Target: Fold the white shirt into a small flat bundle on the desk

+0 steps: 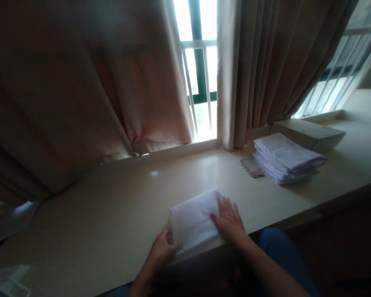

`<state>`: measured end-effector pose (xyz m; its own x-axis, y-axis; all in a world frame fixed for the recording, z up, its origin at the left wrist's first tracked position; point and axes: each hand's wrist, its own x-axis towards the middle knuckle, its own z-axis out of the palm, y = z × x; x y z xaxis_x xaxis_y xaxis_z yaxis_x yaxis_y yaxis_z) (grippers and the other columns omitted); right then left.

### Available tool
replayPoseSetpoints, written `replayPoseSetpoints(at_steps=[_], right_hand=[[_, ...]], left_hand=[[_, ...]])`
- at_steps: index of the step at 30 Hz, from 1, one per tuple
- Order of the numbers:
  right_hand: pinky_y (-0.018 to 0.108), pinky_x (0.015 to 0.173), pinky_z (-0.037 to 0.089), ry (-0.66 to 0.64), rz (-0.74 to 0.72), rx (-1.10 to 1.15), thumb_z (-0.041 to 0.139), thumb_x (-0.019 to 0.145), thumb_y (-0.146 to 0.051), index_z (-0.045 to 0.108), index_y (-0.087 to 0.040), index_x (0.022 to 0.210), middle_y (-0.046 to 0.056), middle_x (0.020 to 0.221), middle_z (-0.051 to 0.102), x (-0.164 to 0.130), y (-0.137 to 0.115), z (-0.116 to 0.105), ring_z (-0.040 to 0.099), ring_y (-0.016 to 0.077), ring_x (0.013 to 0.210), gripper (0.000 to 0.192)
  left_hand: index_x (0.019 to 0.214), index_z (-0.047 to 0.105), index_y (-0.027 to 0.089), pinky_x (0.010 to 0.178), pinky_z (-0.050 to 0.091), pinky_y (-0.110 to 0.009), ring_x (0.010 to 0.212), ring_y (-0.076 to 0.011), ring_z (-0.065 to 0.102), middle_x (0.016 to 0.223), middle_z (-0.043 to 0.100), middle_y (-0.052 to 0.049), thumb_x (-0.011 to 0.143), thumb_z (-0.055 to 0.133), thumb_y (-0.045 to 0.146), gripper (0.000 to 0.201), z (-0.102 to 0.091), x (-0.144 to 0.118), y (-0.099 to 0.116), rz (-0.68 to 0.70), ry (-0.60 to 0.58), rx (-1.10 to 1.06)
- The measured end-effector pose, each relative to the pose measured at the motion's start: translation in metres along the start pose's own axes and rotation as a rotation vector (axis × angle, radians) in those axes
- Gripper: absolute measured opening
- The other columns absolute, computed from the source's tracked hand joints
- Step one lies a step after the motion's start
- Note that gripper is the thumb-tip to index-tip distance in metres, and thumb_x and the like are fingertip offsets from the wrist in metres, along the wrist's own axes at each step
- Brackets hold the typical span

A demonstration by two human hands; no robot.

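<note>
A folded white cloth lies flat on the pale desktop near its front edge, in the lower middle of the head view. My left hand is closed at the cloth's near left corner, its fingers curled around the edge and partly hidden. On the opposite side my right hand rests with its fingers extended and apart, the thumb on top of the cloth. Farther right, a stack of similar folded white cloths sits on the desktop.
Beside the stack is a small blurred-out flat item. Behind it stands a pale box. Brown curtains hang along the far edge before a barred window. A white object is at lower left. The desk ends near my knees.
</note>
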<state>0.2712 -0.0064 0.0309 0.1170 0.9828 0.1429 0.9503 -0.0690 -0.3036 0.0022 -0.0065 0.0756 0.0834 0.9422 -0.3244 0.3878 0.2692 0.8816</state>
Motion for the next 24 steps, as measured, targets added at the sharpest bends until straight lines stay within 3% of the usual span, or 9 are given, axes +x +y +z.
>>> replayPoseSetpoints(at_steps=[4, 9, 12, 15, 20, 24], right_hand=[[0.049, 0.115, -0.001, 0.005, 0.026, -0.05, 0.017, 0.094, -0.066, 0.01, -0.016, 0.154, 0.012, 0.158, 0.014, -0.006, 0.006, 0.016, 0.007, 0.0278, 0.146, 0.078], [0.055, 0.114, -0.003, 0.015, 0.036, -0.153, 0.025, 0.094, -0.062, 0.016, -0.015, 0.153, 0.013, 0.159, 0.011, -0.006, -0.001, 0.008, 0.002, 0.0316, 0.146, 0.076], [0.058, 0.113, -0.005, 0.103, -0.05, -0.217, 0.033, 0.095, -0.049, 0.024, -0.01, 0.151, 0.014, 0.159, 0.006, -0.003, -0.02, -0.009, -0.005, 0.0326, 0.145, 0.07], [0.052, 0.115, -0.003, 0.126, -0.179, -0.195, 0.033, 0.095, -0.046, 0.027, -0.009, 0.15, 0.014, 0.159, 0.01, 0.001, -0.05, -0.018, -0.003, 0.0293, 0.146, 0.067], [0.052, 0.115, -0.001, 0.027, -0.153, -0.119, 0.023, 0.095, -0.061, 0.026, -0.002, 0.149, 0.019, 0.156, 0.017, 0.0, -0.078, 0.004, 0.002, 0.0311, 0.146, 0.081], [0.052, 0.116, -0.003, 0.013, -0.141, -0.109, 0.02, 0.095, -0.062, 0.022, -0.003, 0.15, 0.017, 0.157, 0.012, -0.002, -0.073, 0.019, -0.001, 0.0299, 0.146, 0.081]], left_hand=[[0.104, 0.063, 0.013, 0.072, 0.052, -0.032, 0.08, -0.022, 0.065, 0.079, 0.069, -0.004, 0.05, 0.077, 0.029, 0.058, -0.002, -0.004, 0.001, 0.027, 0.021, 0.05], [0.11, 0.061, 0.016, 0.075, 0.051, -0.03, 0.081, -0.0202, 0.064, 0.081, 0.069, -0.003, 0.053, 0.075, 0.028, 0.059, -0.003, -0.012, -0.004, 0.13, 0.107, 0.082], [0.108, 0.062, 0.017, 0.074, 0.05, -0.029, 0.081, -0.0187, 0.062, 0.08, 0.068, -0.001, 0.054, 0.074, 0.027, 0.056, -0.004, -0.017, -0.007, 0.137, 0.122, 0.091], [0.109, 0.063, 0.018, 0.075, 0.049, -0.027, 0.08, -0.0174, 0.061, 0.079, 0.067, 0.0, 0.053, 0.075, 0.026, 0.058, -0.007, -0.02, -0.008, 0.119, 0.088, 0.07], [0.111, 0.063, 0.016, 0.074, 0.049, -0.028, 0.079, -0.0175, 0.061, 0.08, 0.069, -0.001, 0.047, 0.08, 0.025, 0.067, -0.009, -0.012, -0.008, 0.081, -0.003, -0.081], [0.089, 0.07, 0.012, 0.068, 0.05, -0.03, 0.076, -0.0221, 0.063, 0.074, 0.07, -0.005, 0.048, 0.082, 0.039, 0.051, -0.011, 0.007, 0.002, -0.023, 0.015, -0.288]])
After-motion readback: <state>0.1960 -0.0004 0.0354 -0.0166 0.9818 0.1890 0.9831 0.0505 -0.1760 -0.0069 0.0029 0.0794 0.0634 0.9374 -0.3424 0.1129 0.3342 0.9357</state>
